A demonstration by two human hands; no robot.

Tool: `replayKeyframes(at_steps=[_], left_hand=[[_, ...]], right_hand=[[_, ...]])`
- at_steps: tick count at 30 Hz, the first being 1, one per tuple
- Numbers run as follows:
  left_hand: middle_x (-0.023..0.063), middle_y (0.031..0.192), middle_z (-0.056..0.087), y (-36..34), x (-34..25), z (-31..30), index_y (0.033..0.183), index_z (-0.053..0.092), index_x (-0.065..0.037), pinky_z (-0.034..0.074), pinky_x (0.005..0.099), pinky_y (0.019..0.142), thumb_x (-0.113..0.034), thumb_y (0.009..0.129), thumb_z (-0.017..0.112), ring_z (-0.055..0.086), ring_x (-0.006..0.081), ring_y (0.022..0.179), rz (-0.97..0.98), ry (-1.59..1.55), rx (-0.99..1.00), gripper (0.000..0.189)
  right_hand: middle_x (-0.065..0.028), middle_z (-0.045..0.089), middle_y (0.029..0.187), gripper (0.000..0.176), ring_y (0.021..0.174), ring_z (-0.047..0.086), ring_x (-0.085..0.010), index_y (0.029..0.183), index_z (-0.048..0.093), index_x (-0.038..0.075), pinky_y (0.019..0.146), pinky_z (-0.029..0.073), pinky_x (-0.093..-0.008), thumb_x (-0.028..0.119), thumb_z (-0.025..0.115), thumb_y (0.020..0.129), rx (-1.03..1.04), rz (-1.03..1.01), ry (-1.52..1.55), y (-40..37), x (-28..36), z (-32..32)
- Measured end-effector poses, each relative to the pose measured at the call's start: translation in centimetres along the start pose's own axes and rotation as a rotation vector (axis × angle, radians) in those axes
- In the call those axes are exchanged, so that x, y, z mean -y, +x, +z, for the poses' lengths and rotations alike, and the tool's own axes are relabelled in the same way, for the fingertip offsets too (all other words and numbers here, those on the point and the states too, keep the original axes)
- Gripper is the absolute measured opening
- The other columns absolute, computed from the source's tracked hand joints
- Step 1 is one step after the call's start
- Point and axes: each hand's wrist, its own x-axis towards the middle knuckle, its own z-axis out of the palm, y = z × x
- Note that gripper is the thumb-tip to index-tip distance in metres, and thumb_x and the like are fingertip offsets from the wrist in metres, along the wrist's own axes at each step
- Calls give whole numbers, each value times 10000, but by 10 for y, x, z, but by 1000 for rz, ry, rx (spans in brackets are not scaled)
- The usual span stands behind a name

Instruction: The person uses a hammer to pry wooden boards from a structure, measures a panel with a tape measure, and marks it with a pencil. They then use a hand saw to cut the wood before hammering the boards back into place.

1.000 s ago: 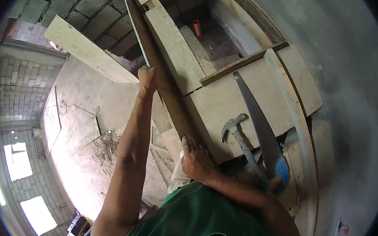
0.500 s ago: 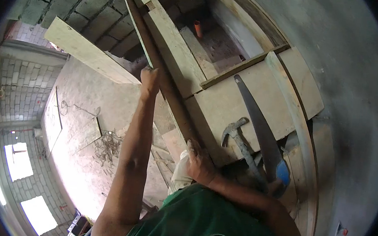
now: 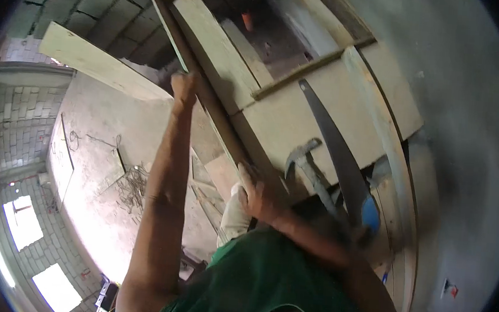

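Note:
A long dark wooden board (image 3: 215, 111) lies on edge along the side of a pale plywood platform (image 3: 287, 121). My left hand (image 3: 183, 87) grips the board far out, with the arm stretched straight. My right hand (image 3: 256, 196) holds the board's near end against the platform's corner. A claw hammer (image 3: 309, 163) and a handsaw (image 3: 330, 142) with a blue handle (image 3: 370, 215) lie on the platform just right of my right hand.
A pale plank (image 3: 90, 61) juts out to the left over a drop. Far below lies a concrete floor (image 3: 94, 161) with scattered wire and scraps. Block walls stand behind, and a curved concrete wall (image 3: 467, 144) rises on the right.
The view has shifted and blurred a little. Both hands stay on the board. My right hand has slid slightly up along it toward the platform corner.

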Motion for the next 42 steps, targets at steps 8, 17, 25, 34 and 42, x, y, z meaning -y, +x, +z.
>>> replayKeyframes(at_steps=[8,17,25,34,42], left_hand=[[-9,568,505,-17,-92,-26,587,555,-12,365,320,482,-154,735,618,438,120,511,-289,-465,-97,214],[1,606,526,-13,-63,-13,617,551,-16,371,315,508,-163,741,624,451,113,560,-274,-550,-61,206],[-3,549,472,-13,-38,0,558,508,-18,357,344,468,-188,755,605,415,118,507,323,90,-133,277],[5,605,518,-21,-90,-12,684,580,-18,368,324,473,-91,699,640,444,126,515,-491,-604,-141,96],[33,617,545,-14,-69,-20,714,622,19,379,303,484,-72,730,680,489,146,510,-506,-795,70,109]], right_hand=[[-134,680,1061,422,951,654,-230,1147,617,-12,854,511,-352,360,603,949,-334,568,522,-55,-73,-96],[-174,674,933,221,863,668,-328,1035,627,17,753,518,-390,189,667,903,-380,370,127,-69,-73,-85],[-156,654,952,202,831,630,-294,1023,644,22,746,500,-364,77,702,837,-404,434,-16,-83,-96,-92],[-201,570,1114,433,1030,584,-369,1189,546,16,854,484,-443,110,728,807,-272,430,-135,-75,-92,-84],[-232,563,1159,529,1065,571,-407,1242,511,18,890,472,-473,188,734,793,-117,532,-410,-75,-92,-75]])
